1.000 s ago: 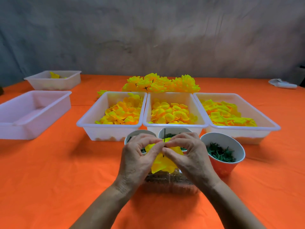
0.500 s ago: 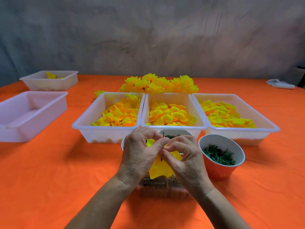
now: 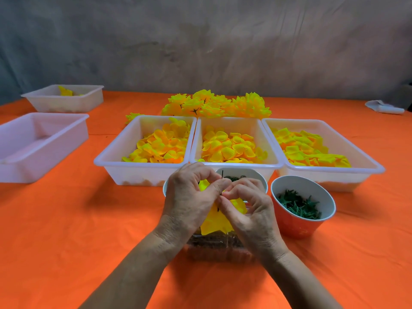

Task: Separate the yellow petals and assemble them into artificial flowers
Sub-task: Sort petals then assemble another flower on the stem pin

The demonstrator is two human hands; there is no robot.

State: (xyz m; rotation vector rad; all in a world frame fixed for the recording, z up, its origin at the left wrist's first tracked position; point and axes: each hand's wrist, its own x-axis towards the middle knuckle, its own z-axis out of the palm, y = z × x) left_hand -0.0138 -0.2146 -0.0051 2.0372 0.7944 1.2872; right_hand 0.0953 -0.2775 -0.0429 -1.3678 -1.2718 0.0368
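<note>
head view: the left hand [image 3: 189, 197] and right hand [image 3: 249, 210] meet at centre, fingers curled, both pinching a yellow petal [image 3: 215, 221] threaded on a thin dark stem [image 3: 222, 175] that pokes up between the fingertips. under them, at 6 o'clock, lies a clear box [image 3: 218, 246], mostly hidden. at 12 o'clock, just behind the knuckles, a white cup [image 3: 252, 173] shows its rim; at 3 o'clock an orange bowl [image 3: 298, 224] of green bits stands just beside the right hand. three petal trays [image 3: 142, 172] sit rim to rim beyond, finished flowers [image 3: 214, 105] behind them. two more trays [image 3: 40, 148] lie at 9 to 10 o'clock, well apart. the orange cloth [image 3: 66, 241] lies bare at 7 and 4 o'clock.
</note>
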